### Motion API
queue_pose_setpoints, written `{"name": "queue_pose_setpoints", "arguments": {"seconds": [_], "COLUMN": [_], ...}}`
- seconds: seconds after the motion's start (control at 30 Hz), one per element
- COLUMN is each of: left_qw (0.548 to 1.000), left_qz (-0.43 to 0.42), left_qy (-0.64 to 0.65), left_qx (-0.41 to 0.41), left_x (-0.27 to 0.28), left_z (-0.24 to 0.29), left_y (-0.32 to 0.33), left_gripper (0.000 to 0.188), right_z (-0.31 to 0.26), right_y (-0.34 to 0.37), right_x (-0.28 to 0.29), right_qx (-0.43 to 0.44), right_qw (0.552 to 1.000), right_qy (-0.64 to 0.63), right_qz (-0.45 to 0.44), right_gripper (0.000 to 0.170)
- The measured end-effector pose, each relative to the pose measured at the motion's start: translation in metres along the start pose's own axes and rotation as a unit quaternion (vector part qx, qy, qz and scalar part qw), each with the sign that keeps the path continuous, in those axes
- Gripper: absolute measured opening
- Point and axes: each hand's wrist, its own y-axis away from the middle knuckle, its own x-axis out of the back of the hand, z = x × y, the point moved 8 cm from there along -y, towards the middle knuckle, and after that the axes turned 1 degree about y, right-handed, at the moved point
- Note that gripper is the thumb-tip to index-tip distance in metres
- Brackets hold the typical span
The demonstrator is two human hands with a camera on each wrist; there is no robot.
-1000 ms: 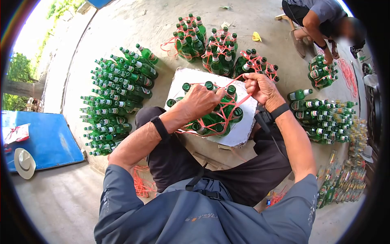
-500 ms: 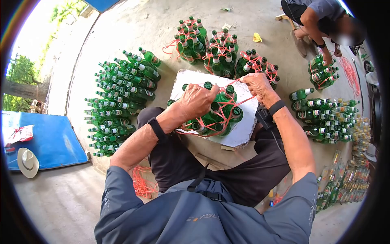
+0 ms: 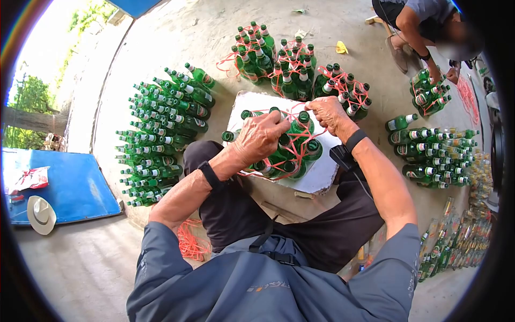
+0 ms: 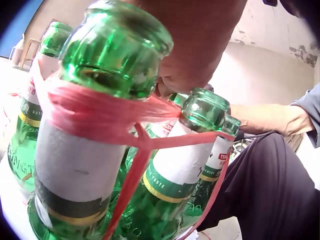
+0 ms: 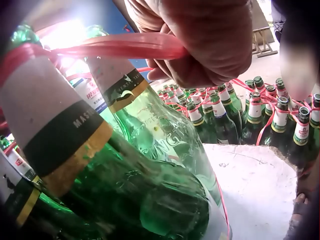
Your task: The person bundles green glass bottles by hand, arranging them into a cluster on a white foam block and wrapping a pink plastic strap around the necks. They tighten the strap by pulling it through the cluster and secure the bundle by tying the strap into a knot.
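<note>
A cluster of green beer bottles (image 3: pixel 303 126) stands upright, with red plastic twine (image 4: pixel 105 115) wound round the necks and crossing between them. A white slab (image 3: pixel 322 174) carries the cluster. Over the nearer-left necks, my left hand (image 3: pixel 261 138) curls its fingers down at the twine; its fingertips are hidden in the head view. Just beyond the far-right bottle, my right hand (image 3: pixel 331 114) pinches the twine. In the right wrist view that strand runs taut and flat from the curled fingers (image 5: pixel 200 55) to the bottle necks.
Tied bundles of green bottles (image 3: pixel 295 72) stand beyond the slab. Loose bottles fill the left (image 3: pixel 166 129) and right (image 3: pixel 424 150) floor. Clear bottles (image 3: pixel 456 236) stand at lower right. Tangled twine (image 3: pixel 190 241) lies by my left leg. Another person (image 3: pixel 413 27) bends over a bundle.
My right hand has drawn in leftward and closer to the bottle necks, and the strand it holds has shortened. My left hand stays over the necks, shifted slightly nearer to me.
</note>
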Motion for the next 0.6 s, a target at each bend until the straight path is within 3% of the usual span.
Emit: {"name": "queue_pose_setpoints", "arguments": {"seconds": [0.07,0.17,0.27,0.3,0.53,0.6], "left_qw": [0.998,0.995,0.994,0.991,0.985,0.965], "left_qz": [0.033,0.005,-0.035,-0.019,0.063,0.072], "left_qy": [0.013,0.074,0.099,0.126,0.153,0.206], "left_qx": [-0.043,-0.065,-0.039,-0.038,0.047,0.147], "left_x": [0.007,0.004,-0.003,0.001,0.006,0.006], "left_z": [0.007,0.008,-0.001,0.001,-0.009,-0.014], "left_y": [-0.003,-0.008,-0.007,-0.009,-0.005,-0.002], "left_gripper": [0.030,0.032,0.032,0.023,0.015,0.018], "right_z": [0.000,0.004,0.004,0.004,-0.002,-0.004], "right_y": [-0.001,-0.008,-0.004,-0.004,0.002,0.007], "right_x": [0.006,0.011,0.009,0.008,0.006,0.002], "right_qx": [-0.002,-0.008,-0.012,-0.012,0.015,0.033], "right_qw": [1.000,0.999,1.000,1.000,1.000,0.999], "right_qy": [-0.003,-0.042,-0.016,-0.009,0.003,0.017], "right_qz": [0.023,0.017,0.017,0.017,-0.002,-0.015], "right_gripper": [0.011,0.012,0.013,0.013,0.016,0.015]}}
